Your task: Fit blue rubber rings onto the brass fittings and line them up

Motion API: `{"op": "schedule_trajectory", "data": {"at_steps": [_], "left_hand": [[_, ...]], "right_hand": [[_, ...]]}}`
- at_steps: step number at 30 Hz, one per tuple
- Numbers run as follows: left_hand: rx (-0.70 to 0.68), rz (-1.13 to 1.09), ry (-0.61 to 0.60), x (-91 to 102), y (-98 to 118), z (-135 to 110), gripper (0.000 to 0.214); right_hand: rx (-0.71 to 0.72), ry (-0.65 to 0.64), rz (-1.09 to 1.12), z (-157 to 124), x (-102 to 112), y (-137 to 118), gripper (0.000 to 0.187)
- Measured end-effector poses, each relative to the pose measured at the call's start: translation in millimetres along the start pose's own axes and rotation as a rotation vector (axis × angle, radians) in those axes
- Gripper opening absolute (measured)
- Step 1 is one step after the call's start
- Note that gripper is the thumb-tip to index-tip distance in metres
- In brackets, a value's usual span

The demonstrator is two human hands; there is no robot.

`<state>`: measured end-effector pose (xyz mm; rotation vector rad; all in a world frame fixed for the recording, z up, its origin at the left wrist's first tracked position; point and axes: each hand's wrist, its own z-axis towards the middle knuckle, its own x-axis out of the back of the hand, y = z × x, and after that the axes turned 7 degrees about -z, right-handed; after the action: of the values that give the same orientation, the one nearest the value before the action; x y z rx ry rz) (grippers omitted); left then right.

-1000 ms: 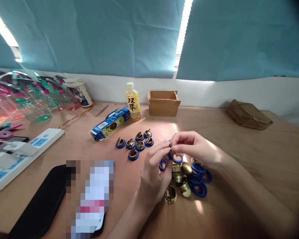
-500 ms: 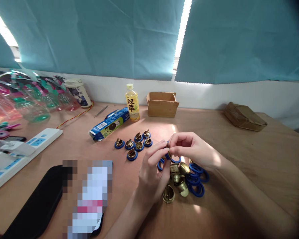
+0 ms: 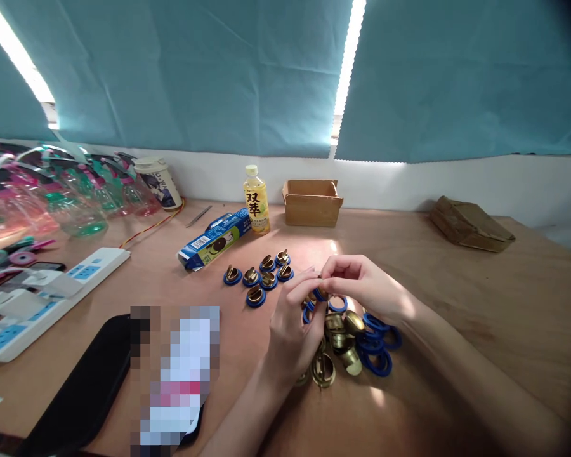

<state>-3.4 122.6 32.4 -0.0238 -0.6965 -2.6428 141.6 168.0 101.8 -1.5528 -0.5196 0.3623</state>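
Observation:
My left hand (image 3: 295, 317) and my right hand (image 3: 356, 279) meet at a small gold-coloured metal fitting with a blue ring (image 3: 319, 294) around it. Fingers of both hands pinch it and partly hide it. Below them lie loose gold metal fittings (image 3: 342, 341), some showing a round cap, others an open underside with a bar. Loose blue rings (image 3: 375, 343) are heaped to their right, beneath my right wrist. Left of my hands, several fittings with blue rings fitted (image 3: 255, 296) stand in a group on the table, bars upward.
Behind stand a yellow drink bottle (image 3: 257, 203), a blue carton (image 3: 214, 240), an open cardboard box (image 3: 312, 206) and a crumpled brown package (image 3: 471, 225). At left are a power strip (image 3: 52, 298), spray bottles (image 3: 76, 206), a cup (image 3: 159, 184), a black case (image 3: 85, 381) and a phone (image 3: 181, 374).
The view has shifted slightly, so the things on the table appear a little further right. Both hands stay together at the fitting, with more of its gold metal now showing between the fingers.

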Motion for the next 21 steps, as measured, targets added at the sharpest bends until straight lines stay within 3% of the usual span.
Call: {"op": "schedule_trajectory", "data": {"at_steps": [21], "left_hand": [[-0.038, 0.059, 0.036, -0.7, 0.2, -0.8, 0.05]], "right_hand": [[-0.036, 0.005, -0.047, -4.5, -4.8, -9.5, 0.011]]}}
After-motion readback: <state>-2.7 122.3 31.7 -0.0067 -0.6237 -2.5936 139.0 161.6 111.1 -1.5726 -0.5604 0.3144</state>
